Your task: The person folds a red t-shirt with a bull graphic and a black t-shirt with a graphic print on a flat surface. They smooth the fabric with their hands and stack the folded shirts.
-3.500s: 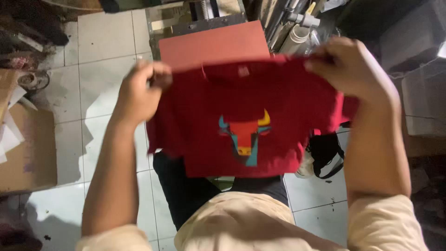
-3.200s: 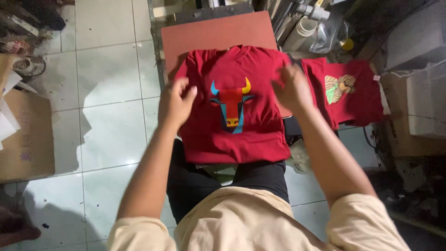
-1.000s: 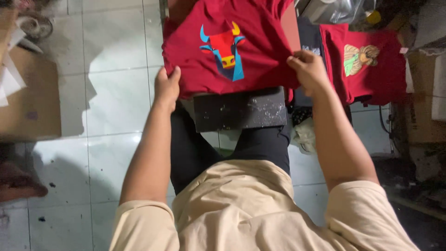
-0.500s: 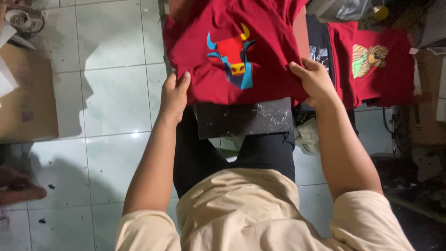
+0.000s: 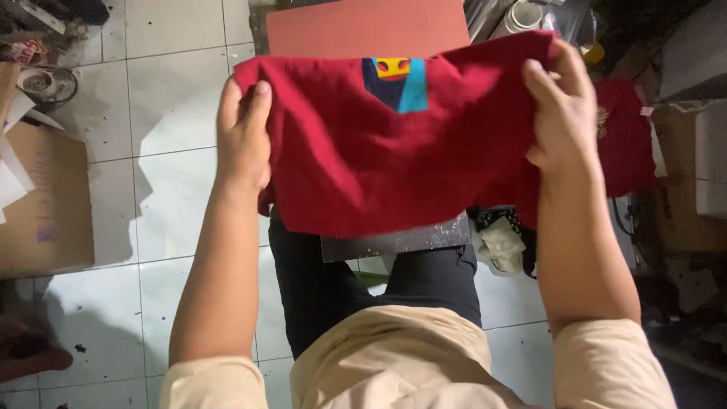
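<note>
Both hands pinch a dark red T-shirt (image 5: 394,159) by its edges, left hand (image 5: 244,136) and right hand (image 5: 560,113) spread apart to keep it taut, lifted above the reddish press pad (image 5: 363,26) beyond them.

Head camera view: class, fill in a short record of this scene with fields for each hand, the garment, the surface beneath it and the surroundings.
Left hand: left hand grips the left edge of the dark red cotton T-shirt
Right hand: right hand grips its right edge
Garment: lifted and folded over, only part of the blue, yellow and red print showing
Surface beneath: flat reddish-orange platen with a dark metal front edge
Surroundings: white tiled floor; brown cardboard box at left; second red printed shirt at right
</note>
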